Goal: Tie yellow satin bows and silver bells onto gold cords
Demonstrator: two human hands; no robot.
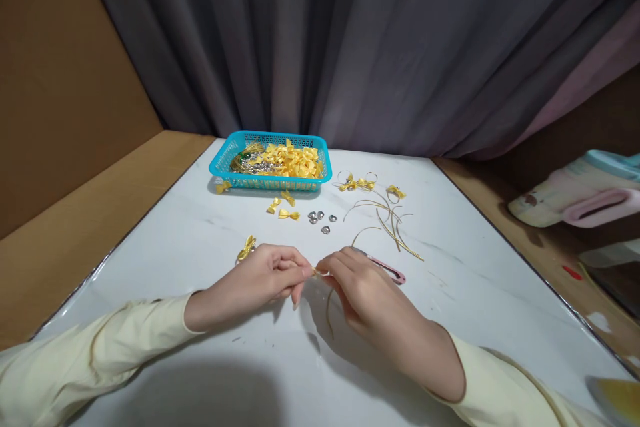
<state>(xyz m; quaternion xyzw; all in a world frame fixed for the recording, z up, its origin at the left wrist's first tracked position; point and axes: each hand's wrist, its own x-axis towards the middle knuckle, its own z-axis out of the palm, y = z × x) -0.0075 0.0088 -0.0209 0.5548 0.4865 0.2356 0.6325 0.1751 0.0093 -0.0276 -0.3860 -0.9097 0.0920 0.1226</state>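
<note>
White, faintly grey-veined marble patterning covers the worktop (470,293), where a person in pale cream sleeves (145,323) has both hands brought together near the middle. The left hand (270,275) has thumb and fingertips pressed on a small yellow-gold piece (317,272), and the right hand (367,288) pinches it from the other side; the fingers cover most of it, so its full shape cannot be told. A thin, curved gold cord (329,313) hangs below the right hand. Taking the meeting fingertips as the centre of the dial, a slim pair of pink-handled metal snips (397,275) lies at three o'clock, partly behind the right hand. Between nine and ten o'clock, just beyond the left hand, sits a shiny yellow ribbon bow with a loop (247,248). At eleven o'clock stands a turquoise, rectangular plastic basket (270,179) holding a heap of yellow satin bows (300,160), with silvery pieces and bundled gold cord at its left end. Three loose yellow bows (289,215) lie between eleven and twelve, and five small silver charms (326,229) are at twelve. Toward one o'clock rest bows fitted with wire-like rings (367,184), and between one and two several cut gold cord lengths (400,240) cross one another.
</note>
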